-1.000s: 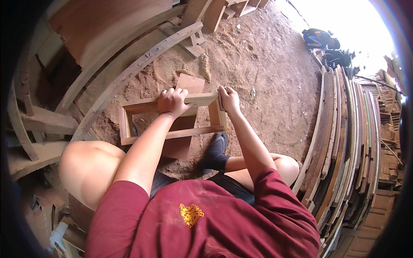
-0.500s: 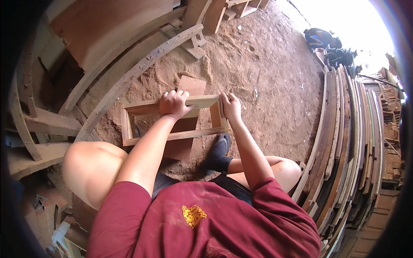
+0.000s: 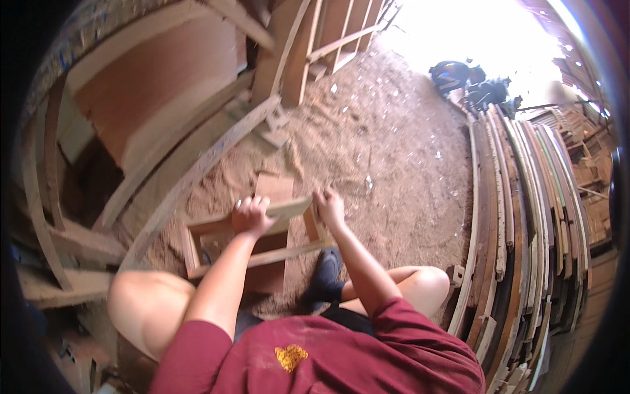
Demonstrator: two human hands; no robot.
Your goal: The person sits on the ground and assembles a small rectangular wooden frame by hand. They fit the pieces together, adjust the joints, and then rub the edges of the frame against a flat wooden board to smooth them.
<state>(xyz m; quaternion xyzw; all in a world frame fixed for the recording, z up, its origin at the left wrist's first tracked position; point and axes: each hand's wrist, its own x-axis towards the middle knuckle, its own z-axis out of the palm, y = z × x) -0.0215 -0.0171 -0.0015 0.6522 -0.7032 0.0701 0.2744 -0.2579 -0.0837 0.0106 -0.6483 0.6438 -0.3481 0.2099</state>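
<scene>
A rectangular wooden frame point(image 3: 292, 251) with an open middle is held tilted in front of my legs. My left hand point(image 3: 251, 217) is closed over its far rail, fingers curled across the top. At the far right corner my right hand point(image 3: 330, 206) is closed against the frame's end; whether it also holds something small cannot be made out. Under the frame a flat reddish-brown board point(image 3: 274, 186) lies on the ground, partly hidden by the frame and my left arm. My foot in a dark covering point(image 3: 325, 272) rests just right of the board.
Long planks point(image 3: 499, 230) lie stacked on the right. A curved-looking wooden beam point(image 3: 190, 172) and large panels point(image 3: 157, 85) stand on the left. Shelf-like woodwork point(image 3: 305, 52) stands at the far side. People in dark clothes point(image 3: 469, 82) are at the bright far end.
My view has tipped upward, so the frame, hands and board sit lower in the picture and more of the far end shows. Both hands stay on the frame.
</scene>
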